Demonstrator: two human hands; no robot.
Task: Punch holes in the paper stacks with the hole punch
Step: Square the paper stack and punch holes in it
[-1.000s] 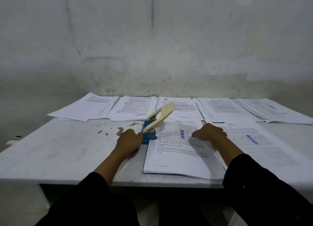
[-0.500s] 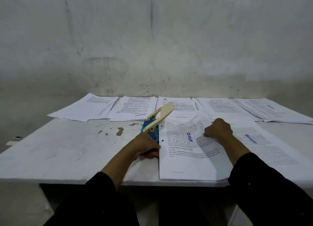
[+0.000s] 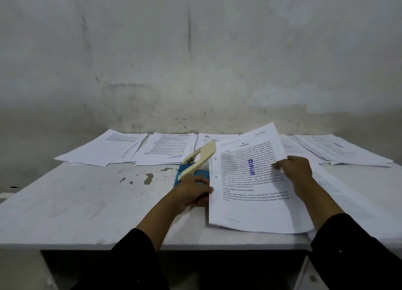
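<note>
At table centre, left hand [image 3: 191, 194] is gripping hole punch [image 3: 193, 168]; right hand [image 3: 293, 170], at 3 o'clock, is pinching punched paper stack [image 3: 250, 191], lifting it. Next, probably: set aside, feed fresh stack.

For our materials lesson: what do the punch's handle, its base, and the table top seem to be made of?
Handle: cream plastic by its look, smooth and matte. Base: blue, probably painted metal or plastic; unclear. Table: white, hard, matte, with dark chipped patches, perhaps painted or laminated board.
</note>
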